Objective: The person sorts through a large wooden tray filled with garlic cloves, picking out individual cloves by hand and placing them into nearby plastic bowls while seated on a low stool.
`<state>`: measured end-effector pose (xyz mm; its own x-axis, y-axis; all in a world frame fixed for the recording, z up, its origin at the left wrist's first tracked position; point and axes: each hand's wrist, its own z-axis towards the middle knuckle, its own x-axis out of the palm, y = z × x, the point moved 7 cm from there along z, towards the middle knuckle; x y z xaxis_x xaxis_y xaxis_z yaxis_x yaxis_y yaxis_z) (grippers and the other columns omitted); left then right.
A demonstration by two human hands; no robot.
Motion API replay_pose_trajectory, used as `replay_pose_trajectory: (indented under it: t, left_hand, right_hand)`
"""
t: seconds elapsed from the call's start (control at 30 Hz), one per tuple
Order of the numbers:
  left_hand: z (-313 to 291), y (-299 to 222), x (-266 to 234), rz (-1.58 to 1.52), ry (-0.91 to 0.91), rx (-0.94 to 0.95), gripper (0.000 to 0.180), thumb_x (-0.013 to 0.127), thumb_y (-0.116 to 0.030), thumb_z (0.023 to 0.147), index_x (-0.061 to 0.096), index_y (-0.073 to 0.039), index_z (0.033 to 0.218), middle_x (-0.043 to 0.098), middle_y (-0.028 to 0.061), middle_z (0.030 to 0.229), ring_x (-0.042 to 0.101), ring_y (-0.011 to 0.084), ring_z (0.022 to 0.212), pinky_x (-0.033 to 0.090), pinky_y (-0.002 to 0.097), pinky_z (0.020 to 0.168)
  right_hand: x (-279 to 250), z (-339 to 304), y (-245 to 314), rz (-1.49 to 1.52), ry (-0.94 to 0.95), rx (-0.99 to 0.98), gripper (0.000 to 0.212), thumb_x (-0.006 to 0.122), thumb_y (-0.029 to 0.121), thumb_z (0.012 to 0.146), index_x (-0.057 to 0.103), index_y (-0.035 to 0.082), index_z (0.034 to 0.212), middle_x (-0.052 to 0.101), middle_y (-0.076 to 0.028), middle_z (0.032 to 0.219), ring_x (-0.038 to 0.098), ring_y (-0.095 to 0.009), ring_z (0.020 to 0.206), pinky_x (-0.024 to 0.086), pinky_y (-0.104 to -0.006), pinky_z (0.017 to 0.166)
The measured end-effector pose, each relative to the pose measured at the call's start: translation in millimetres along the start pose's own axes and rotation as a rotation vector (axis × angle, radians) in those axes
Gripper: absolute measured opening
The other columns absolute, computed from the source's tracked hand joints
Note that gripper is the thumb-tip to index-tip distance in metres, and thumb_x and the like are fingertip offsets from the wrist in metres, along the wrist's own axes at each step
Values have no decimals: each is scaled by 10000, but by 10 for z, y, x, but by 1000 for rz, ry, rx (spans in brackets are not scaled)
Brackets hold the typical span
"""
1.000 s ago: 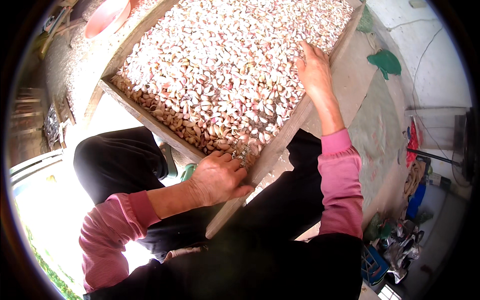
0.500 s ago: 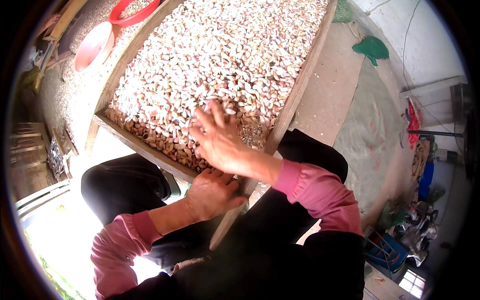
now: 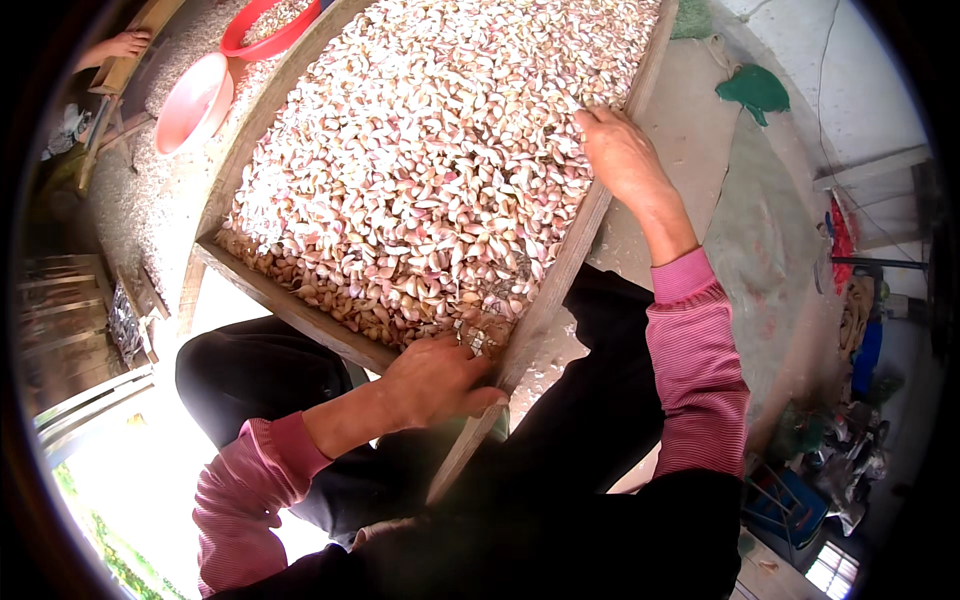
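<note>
Garlic cloves (image 3: 430,170) fill a wooden-framed tray (image 3: 290,300) in a thick layer, whitish with pink and brown skins. At the near corner, my left hand (image 3: 430,385) is curled over the frame, fingertips inside among the lowest cloves and thumb out along the wood. A small bare patch of mesh (image 3: 485,335) shows beside those fingertips. Farther up the right side, my right hand (image 3: 625,155) reaches over the rim, its fingers stretched leftward and slightly bent onto the cloves. No clove can be made out in its grasp; its fingertips are partly hidden.
Left of the tray are a pink basin (image 3: 195,105) and a red basin (image 3: 268,28) with cloves in it. Another person's hand (image 3: 128,44) rests on wood at the far left. A grey-green sheet (image 3: 755,260) and a green bag (image 3: 755,90) lie on the floor at right.
My right hand has moved from the cloves near the close corner, up and right to the tray's right rim. My left hand stays at the corner. Another person's hand shows more clearly now.
</note>
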<state>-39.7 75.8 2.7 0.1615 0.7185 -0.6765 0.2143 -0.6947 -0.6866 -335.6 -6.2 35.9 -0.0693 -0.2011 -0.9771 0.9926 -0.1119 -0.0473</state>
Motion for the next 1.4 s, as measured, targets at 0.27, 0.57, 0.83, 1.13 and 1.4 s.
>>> replay_pose_trajectory:
  t: [0.27,0.57,0.83,1.13,1.4]
  left_hand:
    - [17,136,-49,-153,-49,-125,374,577,-444,947,614,-90,1060,676,153,836,665,359,847,518,480,767]
    - [15,312,-343,-16,-387,-94,330,689,-196,845,643,-98,1157,659,133,930,641,340,850,526,432,752]
    - [171,146,-108,35,-418,117,210,679,-206,820,628,-86,984,621,81,859,634,273,774,515,394,715]
    - [294,298,467,37,-155,77,303,559,-127,885,561,-45,1176,603,179,1078,614,352,1052,501,428,926]
    - [279,161,204,-8,-153,107,229,562,-130,871,627,-70,1082,663,166,958,660,354,917,521,468,804]
  right_hand:
    - [229,-232,1233,-403,591,-127,311,563,-76,877,553,-159,1176,588,-234,1005,620,-210,784,605,-282,629]
    - [-223,87,669,470,167,157,259,578,77,954,615,29,1206,639,-205,1144,649,-321,1019,540,-409,889]
    - [935,606,62,373,157,656,863,386,643,975,178,48,1565,142,-233,1623,71,-471,1490,21,-527,1219]
    - [904,1133,1569,480,-10,224,856,679,608,823,368,185,1499,256,-176,1539,225,-432,1406,116,-594,1186]
    - [437,321,2622,571,452,-310,619,741,333,805,546,171,1370,181,-138,1607,43,-450,1488,81,-730,1152]
